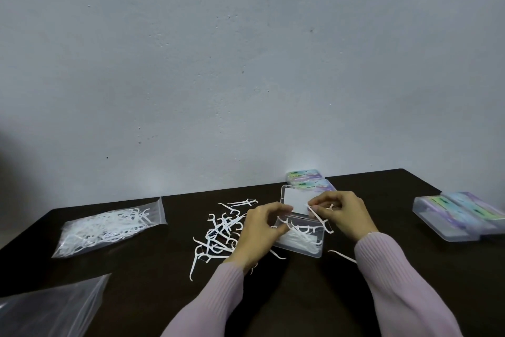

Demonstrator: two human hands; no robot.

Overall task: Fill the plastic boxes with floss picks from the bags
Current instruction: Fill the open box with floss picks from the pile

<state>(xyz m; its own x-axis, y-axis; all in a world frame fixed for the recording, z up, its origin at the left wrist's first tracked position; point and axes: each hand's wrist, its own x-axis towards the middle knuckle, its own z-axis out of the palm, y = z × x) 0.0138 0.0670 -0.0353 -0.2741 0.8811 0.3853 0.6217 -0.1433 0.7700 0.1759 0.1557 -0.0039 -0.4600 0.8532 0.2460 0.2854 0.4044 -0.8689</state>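
Currently filling: open box (pixel 299 239) at table centre. My right hand (pixel 343 215) pinches a floss pick (pixel 321 219) over it; left hand (pixel 259 230) pinches another at its 9 o'clock rim. Next: lay both flat.

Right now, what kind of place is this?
Probably a makeshift hand-packing station, not a factory line: a dark wooden table against a bare grey wall, a clear zip bag of white floss picks, and closed clear plastic boxes with pastel labels stacked aside.
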